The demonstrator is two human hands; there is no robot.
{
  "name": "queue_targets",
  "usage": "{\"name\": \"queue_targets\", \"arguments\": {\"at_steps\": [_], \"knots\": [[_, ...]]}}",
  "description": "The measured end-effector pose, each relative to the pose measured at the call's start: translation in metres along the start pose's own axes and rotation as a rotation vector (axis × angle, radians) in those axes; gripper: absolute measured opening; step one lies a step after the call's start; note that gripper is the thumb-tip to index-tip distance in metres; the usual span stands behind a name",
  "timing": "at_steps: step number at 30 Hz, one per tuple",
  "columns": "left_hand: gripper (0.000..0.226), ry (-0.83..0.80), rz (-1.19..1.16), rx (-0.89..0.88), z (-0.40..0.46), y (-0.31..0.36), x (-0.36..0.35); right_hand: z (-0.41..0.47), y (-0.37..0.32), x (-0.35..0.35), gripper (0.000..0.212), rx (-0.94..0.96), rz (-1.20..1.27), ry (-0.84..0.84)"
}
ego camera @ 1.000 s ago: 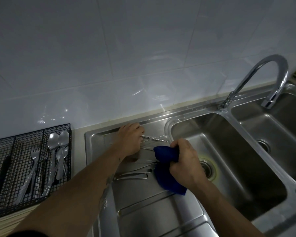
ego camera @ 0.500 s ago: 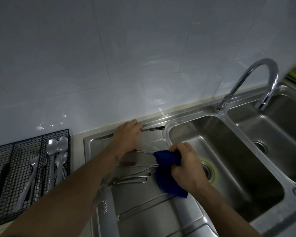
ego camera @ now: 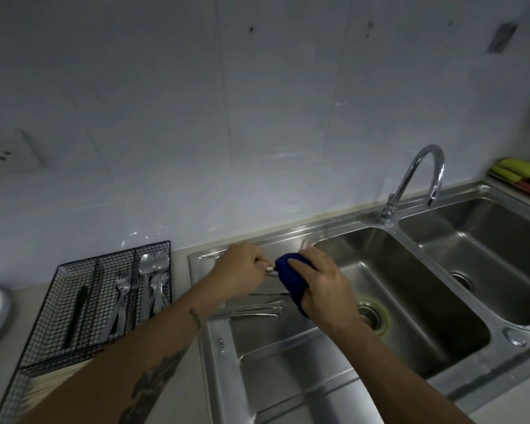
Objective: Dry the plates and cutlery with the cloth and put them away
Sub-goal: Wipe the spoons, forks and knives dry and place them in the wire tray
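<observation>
Cutlery piece (ego camera: 270, 269), a thin metal handle, is pinched in the left hand (ego camera: 240, 267) above the draining board (ego camera: 257, 356); its other end is buried in the blue cloth (ego camera: 289, 278), so whether it is a fork or a knife cannot be told. The right hand (ego camera: 323, 289) is wrapped round the cloth, squeezing it onto the piece, and the two hands sit close together, nearly touching. Just below the hands more cutlery (ego camera: 254, 310) lies flat on the draining board. Well off to the left of the left forearm stands a black wire basket (ego camera: 74, 301) holding spoons (ego camera: 153, 266) and forks (ego camera: 121, 289). Right of the right hand is the sink bowl (ego camera: 410, 286), with the tap (ego camera: 416, 175) behind it
</observation>
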State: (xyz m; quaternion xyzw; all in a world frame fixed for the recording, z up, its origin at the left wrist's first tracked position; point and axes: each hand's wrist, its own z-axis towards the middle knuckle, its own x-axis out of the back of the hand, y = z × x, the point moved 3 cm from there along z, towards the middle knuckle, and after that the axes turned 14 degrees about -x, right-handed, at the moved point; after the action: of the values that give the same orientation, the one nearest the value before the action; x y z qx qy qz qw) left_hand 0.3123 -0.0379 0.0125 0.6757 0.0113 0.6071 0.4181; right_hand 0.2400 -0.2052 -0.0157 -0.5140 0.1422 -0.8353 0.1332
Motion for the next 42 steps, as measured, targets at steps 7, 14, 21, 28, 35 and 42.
{"name": "queue_targets", "arguments": {"at_steps": [7, 14, 21, 28, 35, 42], "knots": [[0.031, -0.016, -0.124, 0.072, -0.052, 0.008, 0.016, -0.037, -0.039, 0.003, 0.057, 0.036, -0.019, 0.005], [0.014, -0.038, -0.165, 0.027, -0.073, 0.016, 0.024, -0.037, -0.047, 0.016, 0.056, -0.07, -0.049, 0.038], [0.019, 0.169, 0.148, -0.264, -0.083, 0.014, 0.044, -0.029, -0.05, 0.03, 0.04, -0.161, -0.087, 0.097], [0.015, 0.164, -0.362, -0.005, -0.078, 0.015, 0.046, -0.036, -0.08, 0.023, 0.062, 0.067, -0.008, 0.165], [0.012, 0.019, -0.629, 0.188, -0.085, -0.007, 0.047, -0.045, -0.052, 0.022, 0.073, 0.057, -0.061, 0.115], [0.013, -0.042, -0.701, 0.169, -0.083, -0.004, 0.046, -0.042, -0.047, 0.024, 0.063, 0.132, -0.065, 0.112]]}}
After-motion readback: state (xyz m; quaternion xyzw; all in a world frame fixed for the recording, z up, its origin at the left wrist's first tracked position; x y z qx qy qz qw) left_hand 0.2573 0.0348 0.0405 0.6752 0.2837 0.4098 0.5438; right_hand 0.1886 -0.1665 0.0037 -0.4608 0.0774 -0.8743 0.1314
